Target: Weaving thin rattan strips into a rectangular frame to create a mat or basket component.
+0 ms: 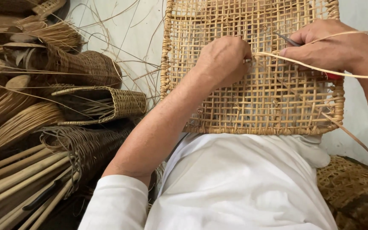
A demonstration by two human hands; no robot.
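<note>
1. Woven panel point(252, 85) rests upright on the lap.
2. Left hand point(222, 59), grip closed, pinches the rattan strand point(311, 67) at the mesh.
3. Right hand point(333, 47) holds strand and red-handled tool point(320, 64).
4. Weaving underway; next likely calls for steady tension.

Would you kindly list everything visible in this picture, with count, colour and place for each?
Woven cane panel: one, tan, propped upright on the person's lap, centre.
Loose cane strand: one, pale yellow, running from the panel's middle off to the right.
Metal tool: one, grey with a red part lower down, in the right hand.
Small woven baskets: at least two, brown, left of the panel.
Cane stalks: a bundle, tan, lower left.
Woven mat: one, brown, lower right.
Floor: pale grey, behind.
White shirt: one, bottom centre.
Left hand: closed, on the panel.
Right hand: gripping tool and strand.
</note>
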